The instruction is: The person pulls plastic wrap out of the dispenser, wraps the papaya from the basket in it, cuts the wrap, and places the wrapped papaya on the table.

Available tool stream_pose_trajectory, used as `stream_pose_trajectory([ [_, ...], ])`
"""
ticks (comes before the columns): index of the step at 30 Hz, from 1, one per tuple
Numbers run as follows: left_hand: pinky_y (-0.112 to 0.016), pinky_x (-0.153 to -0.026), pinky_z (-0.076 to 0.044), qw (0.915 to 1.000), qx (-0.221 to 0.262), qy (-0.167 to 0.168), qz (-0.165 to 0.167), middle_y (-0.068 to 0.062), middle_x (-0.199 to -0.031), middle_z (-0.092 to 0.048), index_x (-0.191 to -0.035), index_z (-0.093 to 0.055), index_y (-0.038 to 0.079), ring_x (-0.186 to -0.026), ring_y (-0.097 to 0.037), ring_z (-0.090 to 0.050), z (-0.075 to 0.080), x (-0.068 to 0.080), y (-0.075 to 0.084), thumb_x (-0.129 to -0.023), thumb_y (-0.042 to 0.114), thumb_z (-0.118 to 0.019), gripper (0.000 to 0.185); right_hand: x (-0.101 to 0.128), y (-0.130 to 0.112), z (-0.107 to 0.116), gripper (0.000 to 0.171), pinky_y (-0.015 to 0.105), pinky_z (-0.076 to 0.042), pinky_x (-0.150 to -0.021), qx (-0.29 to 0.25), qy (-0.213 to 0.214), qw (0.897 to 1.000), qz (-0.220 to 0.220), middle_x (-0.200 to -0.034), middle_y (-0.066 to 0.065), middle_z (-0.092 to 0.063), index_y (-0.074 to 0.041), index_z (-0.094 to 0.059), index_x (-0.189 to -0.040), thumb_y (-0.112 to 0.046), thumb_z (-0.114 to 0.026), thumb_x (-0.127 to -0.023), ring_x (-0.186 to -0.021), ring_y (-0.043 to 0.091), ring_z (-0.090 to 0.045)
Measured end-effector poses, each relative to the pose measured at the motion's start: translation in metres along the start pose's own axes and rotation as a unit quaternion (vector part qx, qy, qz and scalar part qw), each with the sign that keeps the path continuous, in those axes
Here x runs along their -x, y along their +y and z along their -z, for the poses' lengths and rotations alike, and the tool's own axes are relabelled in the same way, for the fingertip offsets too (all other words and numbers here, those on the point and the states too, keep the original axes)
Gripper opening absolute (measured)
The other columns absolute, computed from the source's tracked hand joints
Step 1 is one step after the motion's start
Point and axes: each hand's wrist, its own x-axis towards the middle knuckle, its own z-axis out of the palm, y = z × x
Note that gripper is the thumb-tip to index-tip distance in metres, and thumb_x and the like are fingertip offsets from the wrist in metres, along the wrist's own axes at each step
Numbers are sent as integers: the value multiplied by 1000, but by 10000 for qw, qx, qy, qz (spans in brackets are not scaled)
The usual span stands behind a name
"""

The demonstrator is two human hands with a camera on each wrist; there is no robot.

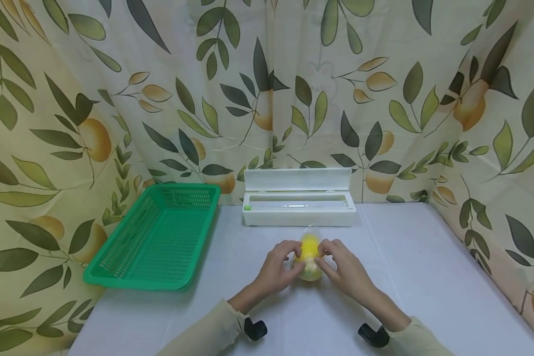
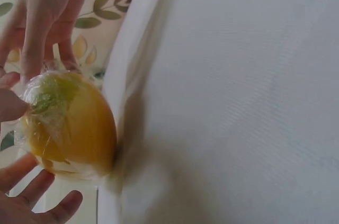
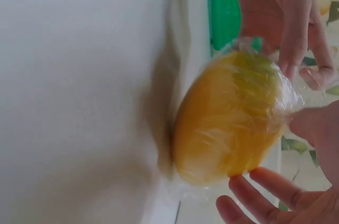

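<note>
Head view shows the left hand [image 1: 278,267] and right hand [image 1: 340,267] with curled fingers pinching the wrapped yellow fruit [image 1: 309,257] from both sides; it rests on the desk [image 1: 427,277].

This looks like a small set-up corner in a home, not a real kitchen. A curtain [image 1: 293,89] with leaves and oranges hangs all around a table [image 1: 427,277] with a white cloth. Beyond the fingers sits a white wrap box [image 1: 299,198]; a green basket [image 1: 155,237] lies off to their left.
</note>
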Motion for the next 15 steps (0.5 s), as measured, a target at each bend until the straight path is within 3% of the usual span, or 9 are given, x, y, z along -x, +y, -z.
stream_pose_trajectory([
  [6, -46, -106, -48, 9997, -185, -136, -114, -11, -137, -64, -92, -63, 15, -131, -26, -57, 1, 2, 1, -94, 9, -70, 10, 3, 0, -4, 19, 32, -53, -71, -68, 94, 9999, 1, -103, 2, -61, -21, -69, -100, -11, -81, -89, -89, 24, -62],
  [11, -42, -101, -52, 9998, -29, -132, -123, -12, -134, -66, -90, -68, 14, -129, -25, -59, 3, 3, -2, -91, 9, -73, 7, 5, 1, -4, 20, 40, -57, -80, -244, 69, 9995, 181, -111, 4, -63, -17, -74, -106, -11, -81, -88, -100, 25, -66],
  [15, -43, -92, -58, 9996, 220, -168, 53, -12, -134, -65, -91, -71, 13, -125, -26, -61, 4, 5, -7, -92, 15, -75, 5, 8, 5, -2, 29, 51, -56, -89, -408, -149, 9981, 430, -123, 11, -63, -16, -74, -115, -11, -82, -88, -111, 29, -64],
])
